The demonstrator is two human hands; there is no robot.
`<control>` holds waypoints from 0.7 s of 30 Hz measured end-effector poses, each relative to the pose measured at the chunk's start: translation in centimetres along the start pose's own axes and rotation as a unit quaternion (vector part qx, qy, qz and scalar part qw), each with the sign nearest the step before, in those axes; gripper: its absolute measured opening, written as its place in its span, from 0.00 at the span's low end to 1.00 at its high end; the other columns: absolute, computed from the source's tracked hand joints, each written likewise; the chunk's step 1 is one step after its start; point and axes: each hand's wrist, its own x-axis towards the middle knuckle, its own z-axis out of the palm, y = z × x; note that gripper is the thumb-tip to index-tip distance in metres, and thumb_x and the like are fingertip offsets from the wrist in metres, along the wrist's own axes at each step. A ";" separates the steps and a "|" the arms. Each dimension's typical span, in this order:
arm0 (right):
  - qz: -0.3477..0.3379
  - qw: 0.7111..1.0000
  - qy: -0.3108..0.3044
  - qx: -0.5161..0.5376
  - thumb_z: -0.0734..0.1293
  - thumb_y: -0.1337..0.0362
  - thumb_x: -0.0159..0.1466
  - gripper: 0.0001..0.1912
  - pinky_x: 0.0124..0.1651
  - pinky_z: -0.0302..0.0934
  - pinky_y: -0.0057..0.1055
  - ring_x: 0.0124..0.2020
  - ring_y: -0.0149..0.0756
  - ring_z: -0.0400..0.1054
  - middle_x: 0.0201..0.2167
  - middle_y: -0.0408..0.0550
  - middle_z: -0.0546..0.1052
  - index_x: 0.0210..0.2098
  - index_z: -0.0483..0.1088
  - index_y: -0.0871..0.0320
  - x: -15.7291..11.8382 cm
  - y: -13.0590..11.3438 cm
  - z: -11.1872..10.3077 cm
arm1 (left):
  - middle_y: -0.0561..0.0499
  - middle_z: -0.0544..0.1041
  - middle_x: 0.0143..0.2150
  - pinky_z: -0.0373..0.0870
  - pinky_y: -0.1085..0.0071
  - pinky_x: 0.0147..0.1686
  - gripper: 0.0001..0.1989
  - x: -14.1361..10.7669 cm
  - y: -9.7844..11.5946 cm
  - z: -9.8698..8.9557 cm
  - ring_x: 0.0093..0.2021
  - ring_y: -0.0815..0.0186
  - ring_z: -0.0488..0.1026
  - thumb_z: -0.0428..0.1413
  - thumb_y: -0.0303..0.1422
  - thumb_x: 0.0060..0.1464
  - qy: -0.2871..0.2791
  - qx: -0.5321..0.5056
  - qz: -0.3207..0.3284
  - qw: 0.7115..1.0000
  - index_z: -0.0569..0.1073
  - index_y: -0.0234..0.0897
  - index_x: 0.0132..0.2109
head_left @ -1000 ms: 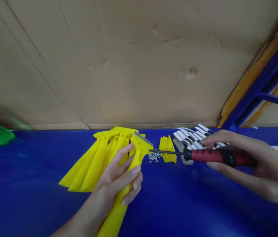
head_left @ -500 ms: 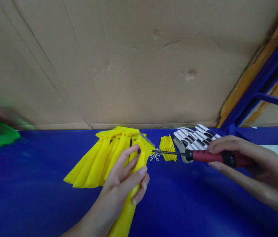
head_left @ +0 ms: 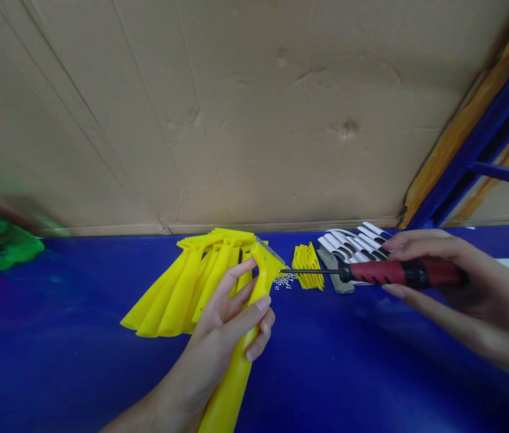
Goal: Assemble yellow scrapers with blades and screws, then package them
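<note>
My left hand (head_left: 231, 319) is wrapped round a yellow plastic scraper (head_left: 231, 385), its wide head tilted up. In my right hand (head_left: 466, 288) is a red and black screwdriver (head_left: 385, 272), held nearly level by its handle. The screwdriver's tip meets the side of the scraper's head. Small metal screws and nuts (head_left: 285, 280) lie on the blue table just behind the tip. Beyond my left hand, several more yellow scrapers (head_left: 168, 294) lie overlapping.
Small yellow plates (head_left: 308, 267) stand in a row at centre, beside a grey piece (head_left: 341, 281) and white and black strips (head_left: 354, 245). A green bag (head_left: 2, 234) lies far left. Cardboard (head_left: 236, 120) rises behind the blue table (head_left: 56, 361); a blue frame (head_left: 507, 174) stands right.
The screwdriver handle has risen slightly and turned, with my right fingers spread a little differently on it. The tip stays at the scraper head. The view has shifted slightly.
</note>
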 end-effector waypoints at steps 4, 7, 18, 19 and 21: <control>0.025 1.000 -0.001 -0.008 0.73 0.54 0.63 0.11 0.40 0.75 0.33 0.39 0.41 0.79 0.42 0.45 0.82 0.44 0.75 0.45 0.1 -0.4 0.3 | 0.59 0.72 0.27 0.47 0.79 0.19 0.30 0.0 0.2 -0.1 0.17 0.78 0.61 0.67 0.33 0.58 -0.007 0.005 -0.005 1.000 0.61 0.44 0.61; 0.159 0.986 0.029 0.039 0.70 0.47 0.64 0.15 0.16 0.63 0.29 0.14 0.35 0.68 0.20 0.40 0.76 0.42 0.73 0.50 0.2 -1.0 0.5 | 0.58 0.73 0.28 0.45 0.79 0.18 0.29 -0.1 0.0 0.0 0.17 0.79 0.60 0.67 0.34 0.58 -0.015 0.006 -0.003 1.000 0.62 0.45 0.61; 0.219 0.968 -0.046 0.116 0.69 0.41 0.64 0.21 0.24 0.71 0.28 0.21 0.37 0.75 0.21 0.45 0.79 0.37 0.75 0.52 0.6 0.1 -0.4 | 0.57 0.74 0.28 0.51 0.80 0.19 0.33 0.0 -0.6 0.1 0.17 0.78 0.62 0.67 0.36 0.59 -0.020 0.021 0.002 1.000 0.58 0.45 0.63; 0.243 0.962 -0.051 0.113 0.65 0.38 0.66 0.24 0.18 0.65 0.27 0.15 0.35 0.69 0.16 0.42 0.74 0.34 0.73 0.53 0.5 0.1 -0.1 | 0.58 0.74 0.28 0.51 0.80 0.19 0.33 0.0 -0.6 0.0 0.17 0.78 0.62 0.67 0.36 0.59 -0.023 0.024 0.006 0.999 0.57 0.45 0.63; 0.286 0.949 -0.064 0.119 0.61 0.36 0.68 0.27 0.14 0.56 0.26 0.11 0.32 0.62 0.13 0.40 0.69 0.33 0.71 0.54 0.5 0.0 0.5 | 0.58 0.74 0.28 0.52 0.80 0.19 0.32 0.1 -0.5 -0.2 0.17 0.77 0.63 0.67 0.37 0.59 -0.022 0.030 0.016 0.999 0.58 0.45 0.63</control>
